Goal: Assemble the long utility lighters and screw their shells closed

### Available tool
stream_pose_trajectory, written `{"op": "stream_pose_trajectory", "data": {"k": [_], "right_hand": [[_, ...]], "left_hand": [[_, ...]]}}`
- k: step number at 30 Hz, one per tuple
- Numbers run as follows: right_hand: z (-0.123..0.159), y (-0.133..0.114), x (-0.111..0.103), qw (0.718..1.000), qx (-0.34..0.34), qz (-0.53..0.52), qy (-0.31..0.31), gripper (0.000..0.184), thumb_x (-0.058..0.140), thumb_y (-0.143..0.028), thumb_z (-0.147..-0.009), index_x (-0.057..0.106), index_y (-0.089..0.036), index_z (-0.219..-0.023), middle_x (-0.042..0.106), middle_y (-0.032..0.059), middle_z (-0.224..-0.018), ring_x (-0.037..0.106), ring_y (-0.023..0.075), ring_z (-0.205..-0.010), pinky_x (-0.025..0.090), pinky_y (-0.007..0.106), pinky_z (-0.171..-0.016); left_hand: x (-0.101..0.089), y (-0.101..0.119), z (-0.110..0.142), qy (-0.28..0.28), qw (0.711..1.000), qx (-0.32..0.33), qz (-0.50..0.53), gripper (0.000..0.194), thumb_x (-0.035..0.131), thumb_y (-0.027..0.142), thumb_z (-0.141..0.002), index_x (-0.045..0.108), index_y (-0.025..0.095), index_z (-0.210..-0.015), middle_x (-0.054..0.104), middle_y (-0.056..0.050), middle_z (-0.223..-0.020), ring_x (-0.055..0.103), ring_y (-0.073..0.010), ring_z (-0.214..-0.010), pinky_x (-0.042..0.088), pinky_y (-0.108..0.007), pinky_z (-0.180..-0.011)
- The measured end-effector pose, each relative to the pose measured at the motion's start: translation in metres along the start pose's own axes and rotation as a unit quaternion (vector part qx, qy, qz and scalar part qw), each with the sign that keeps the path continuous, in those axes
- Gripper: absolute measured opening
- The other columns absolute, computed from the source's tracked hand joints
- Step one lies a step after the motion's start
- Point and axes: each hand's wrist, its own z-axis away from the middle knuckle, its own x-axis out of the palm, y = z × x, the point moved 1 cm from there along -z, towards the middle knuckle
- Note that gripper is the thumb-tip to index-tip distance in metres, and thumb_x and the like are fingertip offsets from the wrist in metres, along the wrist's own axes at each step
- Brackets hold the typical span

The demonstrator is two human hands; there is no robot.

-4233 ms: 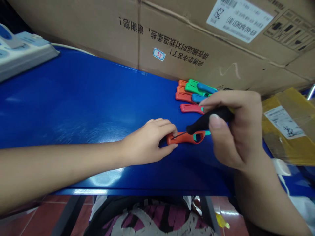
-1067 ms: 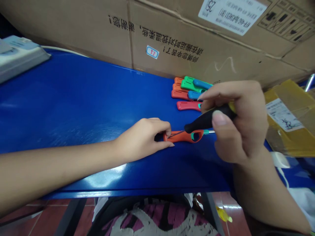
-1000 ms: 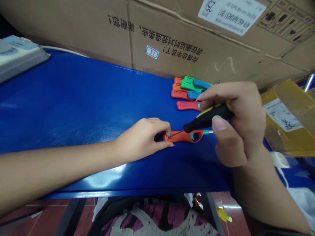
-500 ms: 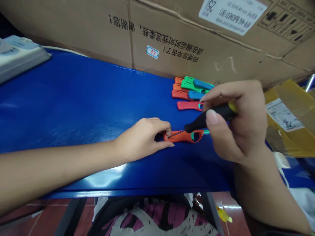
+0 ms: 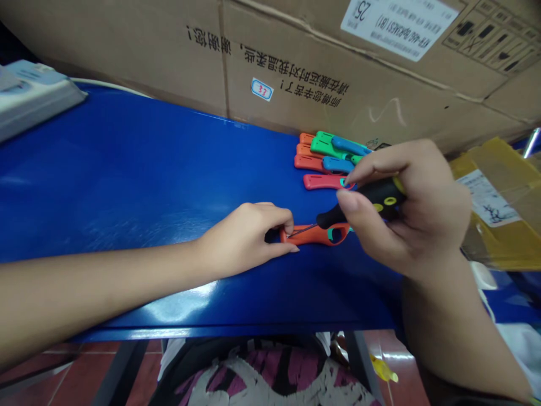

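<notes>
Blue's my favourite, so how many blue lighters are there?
2: the far blue lighter, nearer the cardboard box, and the near blue lighter, just above the pinkish-red lighter in the picture. More may be hidden behind the right hand.

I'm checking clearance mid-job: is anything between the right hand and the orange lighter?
Only the screwdriver that the right hand holds: its thin shaft slants to the end of the orange lighter gripped by the left hand. Nothing else visible is between; the red lighter lies farther back, outside that line.
</notes>
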Motion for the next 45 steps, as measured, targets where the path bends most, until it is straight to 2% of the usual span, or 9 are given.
{"op": "stream_pose_trajectory", "data": {"k": [5, 9, 14, 19, 23, 28, 32, 42, 45], "right_hand": [[0.0011, -0.0011, -0.0005, 0.999, 0.036, -0.020, -0.013, 0.019, 0.049, -0.026, -0.095, 0.058, -0.025, -0.111, 0.064, 0.0025, -0.101, 0.066, 0.0162, -0.078, 0.053, 0.029, -0.065], [0.0001, -0.0025, 0.0001, 0.999, 0.037, 0.007, -0.005, 0.013, 0.061, -0.028, -0.091, 0.058, -0.025, -0.104, 0.064, 0.0001, -0.093, 0.064, 0.0145, -0.072, 0.050, 0.026, -0.060], [0.0013, -0.0014, 0.0011, 0.997, 0.060, -0.053, -0.014, 0.023, 0.050, -0.026, -0.092, 0.055, -0.027, -0.114, 0.061, 0.0031, -0.106, 0.065, 0.0184, -0.083, 0.050, 0.031, -0.066], [0.0017, -0.0035, 0.0004, 0.999, 0.049, -0.005, -0.003, 0.020, 0.062, -0.022, -0.090, 0.057, -0.027, -0.109, 0.063, 0.0004, -0.098, 0.067, 0.0167, -0.080, 0.052, 0.027, -0.066], [0.0025, -0.0044, 0.0012, 0.995, 0.081, -0.049, -0.008, 0.024, 0.049, -0.034, -0.097, 0.056, -0.029, -0.120, 0.062, 0.0029, -0.108, 0.070, 0.0208, -0.086, 0.053, 0.033, -0.071], [0.0029, -0.0038, 0.0032, 0.998, 0.063, -0.018, 0.003, 0.020, 0.058, -0.028, -0.094, 0.057, -0.031, -0.114, 0.061, -0.0009, -0.100, 0.068, 0.0156, -0.079, 0.053, 0.029, -0.068], [0.0031, -0.0040, 0.0042, 0.995, 0.079, -0.056, 0.010, 0.022, 0.049, -0.036, -0.097, 0.057, -0.029, -0.117, 0.061, 0.0026, -0.104, 0.067, 0.0187, -0.080, 0.054, 0.032, -0.068], [0.0026, -0.0044, 0.0027, 0.997, 0.065, -0.048, -0.002, 0.024, 0.057, -0.040, -0.093, 0.057, -0.029, -0.114, 0.063, 0.0032, -0.104, 0.068, 0.0209, -0.081, 0.054, 0.034, -0.067], [0.0016, -0.0042, 0.0006, 0.998, 0.062, -0.032, 0.005, 0.019, 0.065, -0.028, -0.089, 0.058, -0.028, -0.106, 0.064, 0.0013, -0.103, 0.068, 0.0184, -0.084, 0.054, 0.031, -0.070]], "left_hand": [[0.0009, -0.0012, -0.0002, -0.001, 1.000, -0.002, 0.000, 0.016, 0.080, 0.026, -0.085, 0.067, 0.017, -0.090, 0.070, 0.001, -0.086, 0.063, -0.0143, -0.081, 0.046, -0.025, -0.072], [0.0014, -0.0018, 0.0001, 0.003, 1.000, 0.005, -0.001, 0.016, 0.080, 0.025, -0.085, 0.066, 0.017, -0.088, 0.070, 0.001, -0.086, 0.064, -0.0144, -0.081, 0.045, -0.025, -0.072], [0.0007, -0.0014, -0.0001, 0.001, 1.000, -0.003, -0.001, 0.017, 0.080, 0.026, -0.085, 0.066, 0.017, -0.089, 0.069, 0.001, -0.086, 0.063, -0.0144, -0.080, 0.045, -0.025, -0.072], [0.0002, -0.0012, -0.0003, 0.000, 1.000, 0.000, -0.006, 0.016, 0.080, 0.025, -0.085, 0.066, 0.017, -0.088, 0.069, 0.001, -0.085, 0.063, -0.0142, -0.080, 0.045, -0.025, -0.071], [0.0004, -0.0010, 0.0002, 0.001, 1.000, -0.002, -0.004, 0.017, 0.080, 0.025, -0.084, 0.066, 0.017, -0.088, 0.069, 0.001, -0.086, 0.063, -0.0144, -0.080, 0.045, -0.025, -0.072], [0.0006, -0.0005, -0.0003, 0.002, 1.000, 0.001, -0.007, 0.017, 0.080, 0.025, -0.084, 0.066, 0.017, -0.087, 0.069, 0.001, -0.085, 0.063, -0.0146, -0.080, 0.045, -0.025, -0.071], [0.0005, -0.0004, -0.0005, 0.000, 1.000, -0.006, -0.002, 0.016, 0.080, 0.025, -0.084, 0.066, 0.017, -0.088, 0.069, 0.001, -0.086, 0.063, -0.0145, -0.081, 0.046, -0.026, -0.072], [0.0005, -0.0008, 0.0000, 0.003, 1.000, -0.004, -0.001, 0.016, 0.079, 0.025, -0.085, 0.066, 0.017, -0.089, 0.069, 0.001, -0.087, 0.063, -0.0151, -0.080, 0.046, -0.026, -0.072], [0.0005, -0.0009, 0.0001, 0.004, 1.000, 0.000, -0.005, 0.016, 0.079, 0.025, -0.085, 0.066, 0.017, -0.088, 0.069, 0.001, -0.086, 0.063, -0.0147, -0.080, 0.045, -0.026, -0.071]]}}
